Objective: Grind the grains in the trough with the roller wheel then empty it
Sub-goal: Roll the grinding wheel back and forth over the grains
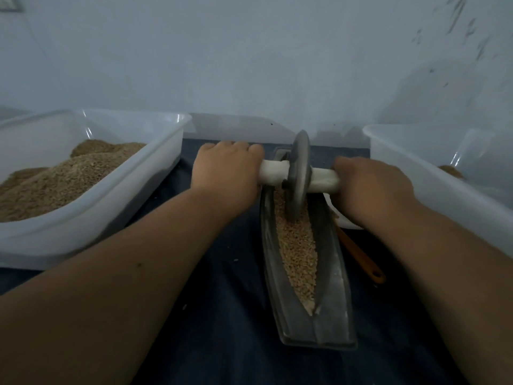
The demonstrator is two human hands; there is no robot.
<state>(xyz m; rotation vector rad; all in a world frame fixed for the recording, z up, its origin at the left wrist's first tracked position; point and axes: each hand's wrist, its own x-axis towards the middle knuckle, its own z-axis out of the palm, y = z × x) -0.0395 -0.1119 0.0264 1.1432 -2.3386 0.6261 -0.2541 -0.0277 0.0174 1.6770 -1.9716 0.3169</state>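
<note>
Head view, looking down along two bare forearms. In the middle of a dark blue worktop (222,287), a long, boat-shaped metal trough (319,329), lying lengthways away from the viewer, with a pointed hollow. Inside the hollow, a bed of pale tan grains (298,248) along most of its length. Upright on edge in the far half of the trough, a grey metal wheel (298,173), lower rim sunk into the grains. Through the hub, a white axle (273,173) sticking out to both sides, roughly level across the trough. Round its left end, the left hand (227,168), knuckles up, fingers curled over the top and holding firmly. Round its right end, the right hand (372,187), gripping in the same way, close beside the wheel. On the left of the worktop, a large translucent white tub (155,173) holding a brown granular heap (55,184). On the right, a second tub (416,173) of the same kind, a little brown material just visible inside. Between the trough and that tub, an orange handle (361,259) lying on the worktop, far end hidden under the right forearm. A few pale specks (236,259) scattered on the worktop. Behind everything, a plain blue-grey wall (249,65).
</note>
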